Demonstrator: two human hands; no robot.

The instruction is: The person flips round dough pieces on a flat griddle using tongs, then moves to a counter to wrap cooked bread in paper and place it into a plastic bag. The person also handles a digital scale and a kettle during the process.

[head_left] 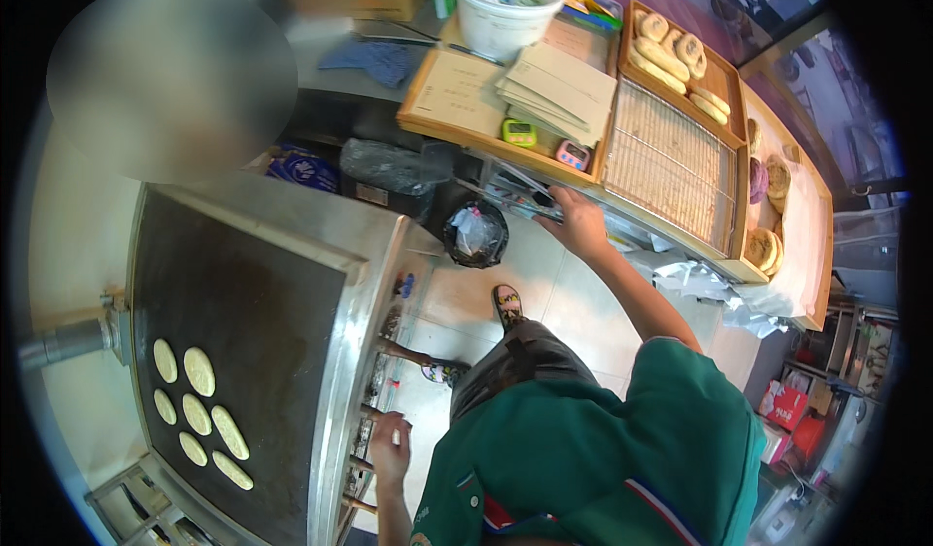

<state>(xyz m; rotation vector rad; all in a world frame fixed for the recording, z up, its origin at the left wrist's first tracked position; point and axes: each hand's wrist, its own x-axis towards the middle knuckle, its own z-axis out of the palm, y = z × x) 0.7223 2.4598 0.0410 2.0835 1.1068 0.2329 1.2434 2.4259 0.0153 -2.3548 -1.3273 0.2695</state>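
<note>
Metal tongs (525,188) extend from my right hand (580,223), whose fingers are closed round them beside the front of the counter. The two arms of the tongs are spread apart and hold nothing that I can make out. My left hand (391,444) hangs near the front edge of the griddle (262,303), loosely curled with its fingers slightly apart and nothing visible in it. Several pale flat dough pieces (197,413), some round and some long, lie on the lower left part of the dark griddle.
Along the counter stand a wire cooling rack (671,167), a wooden tray (724,70) of breads, a paper-lined tray (792,245), paper bags (559,89), two timers (519,132) and a white bucket (505,7). A lined bin (475,233) stands on the floor. Another person (175,80) is beyond the griddle.
</note>
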